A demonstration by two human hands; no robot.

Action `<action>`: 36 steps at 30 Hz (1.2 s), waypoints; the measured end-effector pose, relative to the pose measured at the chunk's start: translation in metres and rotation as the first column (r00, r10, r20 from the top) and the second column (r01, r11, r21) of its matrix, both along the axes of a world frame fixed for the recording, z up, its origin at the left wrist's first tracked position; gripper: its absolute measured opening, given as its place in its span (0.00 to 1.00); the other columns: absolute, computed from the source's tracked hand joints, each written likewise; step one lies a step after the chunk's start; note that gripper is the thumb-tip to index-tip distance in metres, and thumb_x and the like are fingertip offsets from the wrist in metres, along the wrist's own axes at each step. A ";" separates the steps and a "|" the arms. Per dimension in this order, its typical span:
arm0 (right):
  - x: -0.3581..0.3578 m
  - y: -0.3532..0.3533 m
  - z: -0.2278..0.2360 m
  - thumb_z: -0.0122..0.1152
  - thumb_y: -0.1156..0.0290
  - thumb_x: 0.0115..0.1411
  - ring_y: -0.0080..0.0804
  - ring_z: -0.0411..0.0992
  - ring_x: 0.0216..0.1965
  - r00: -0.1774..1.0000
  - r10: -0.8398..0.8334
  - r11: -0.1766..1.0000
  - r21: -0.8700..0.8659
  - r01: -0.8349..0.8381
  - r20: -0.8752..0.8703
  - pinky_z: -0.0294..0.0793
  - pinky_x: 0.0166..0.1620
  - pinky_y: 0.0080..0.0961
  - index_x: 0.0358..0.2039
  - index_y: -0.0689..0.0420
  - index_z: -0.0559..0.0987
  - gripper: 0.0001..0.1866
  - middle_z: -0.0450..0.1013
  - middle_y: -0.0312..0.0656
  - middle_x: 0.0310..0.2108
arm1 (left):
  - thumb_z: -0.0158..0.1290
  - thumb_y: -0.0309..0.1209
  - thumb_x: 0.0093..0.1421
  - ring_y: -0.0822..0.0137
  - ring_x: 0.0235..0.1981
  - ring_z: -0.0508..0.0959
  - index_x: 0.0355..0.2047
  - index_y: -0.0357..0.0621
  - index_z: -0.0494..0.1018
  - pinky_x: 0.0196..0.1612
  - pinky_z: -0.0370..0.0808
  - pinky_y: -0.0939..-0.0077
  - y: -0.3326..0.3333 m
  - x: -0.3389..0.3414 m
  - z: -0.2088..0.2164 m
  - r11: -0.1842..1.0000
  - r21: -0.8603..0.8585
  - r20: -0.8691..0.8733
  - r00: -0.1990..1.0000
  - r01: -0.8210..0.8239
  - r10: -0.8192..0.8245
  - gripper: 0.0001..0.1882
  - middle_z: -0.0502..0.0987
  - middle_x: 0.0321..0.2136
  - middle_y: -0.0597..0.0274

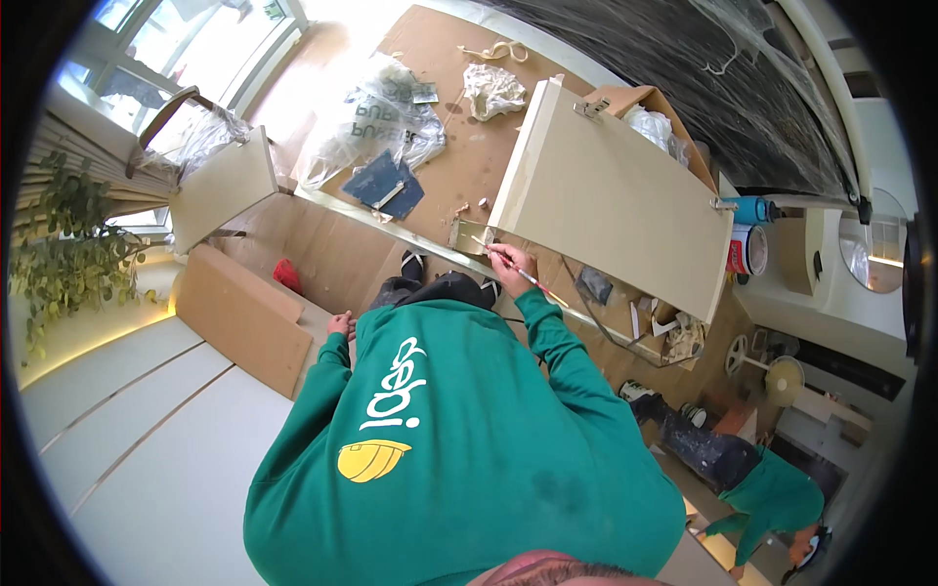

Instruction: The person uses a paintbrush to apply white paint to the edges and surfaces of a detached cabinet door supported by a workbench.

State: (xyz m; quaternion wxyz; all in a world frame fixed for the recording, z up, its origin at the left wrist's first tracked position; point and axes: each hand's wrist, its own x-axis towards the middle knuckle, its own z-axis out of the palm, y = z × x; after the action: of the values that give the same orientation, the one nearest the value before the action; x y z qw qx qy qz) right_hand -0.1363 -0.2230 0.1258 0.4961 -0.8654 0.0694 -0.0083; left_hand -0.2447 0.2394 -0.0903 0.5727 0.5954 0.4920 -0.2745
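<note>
Evidently slim, the brush (504, 259) is red with pale sections and sits near the middle of the frame, slanting up-left. Its bristles are hard to make out against a small flat scrap (470, 235), and whether they touch is unclear. Clamped around the handle, the right hand (515, 271) reaches forward from a bent elbow; the left hand (341, 324) hangs low, partly curled, its grip impossible to tell. Beyond, right of centre, a cream hinged panel (620, 195) lies over the cardboard-covered tabletop (469, 161), with crumpled plastic (391, 107) toward the upper left.
</note>
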 end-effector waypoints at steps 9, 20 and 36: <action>0.000 0.006 -0.006 0.63 0.71 0.58 0.21 0.75 0.26 0.995 -0.062 0.998 -0.023 0.061 -0.083 0.74 0.32 0.22 0.39 0.58 0.84 0.09 0.80 0.39 0.27 | 0.57 0.35 0.64 0.65 0.22 0.78 0.41 0.41 0.69 0.22 0.77 0.69 0.019 0.066 -0.003 0.996 -0.094 0.136 0.991 -0.008 0.021 0.12 0.79 0.27 0.55; -0.066 0.027 0.114 0.62 0.80 0.55 0.34 0.78 0.37 0.979 -0.103 0.991 0.099 0.087 0.174 0.77 0.41 0.28 0.42 0.61 0.83 0.13 0.80 0.46 0.37 | 0.52 0.26 0.64 0.73 0.24 0.76 0.41 0.40 0.72 0.27 0.74 0.80 -0.031 0.194 0.092 0.915 0.332 0.784 0.607 -0.228 -0.133 0.06 0.76 0.26 0.63; 0.072 -0.125 0.147 0.59 0.71 0.63 0.28 0.74 0.39 0.976 -0.205 0.683 0.726 0.086 0.077 0.73 0.44 0.22 0.48 0.68 0.77 0.16 0.78 0.47 0.40 | 0.58 0.32 0.59 0.53 0.40 0.78 0.43 0.45 0.75 0.44 0.76 0.64 -0.295 0.363 0.175 0.773 0.633 0.765 0.114 0.047 -0.634 0.13 0.78 0.38 0.54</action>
State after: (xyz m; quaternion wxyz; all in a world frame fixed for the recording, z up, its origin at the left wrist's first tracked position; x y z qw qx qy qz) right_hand -0.0639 -0.3483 0.2731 0.7958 -0.5914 0.0978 -0.0859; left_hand 0.1183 -0.0557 0.0850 0.5042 0.8454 -0.0856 0.1539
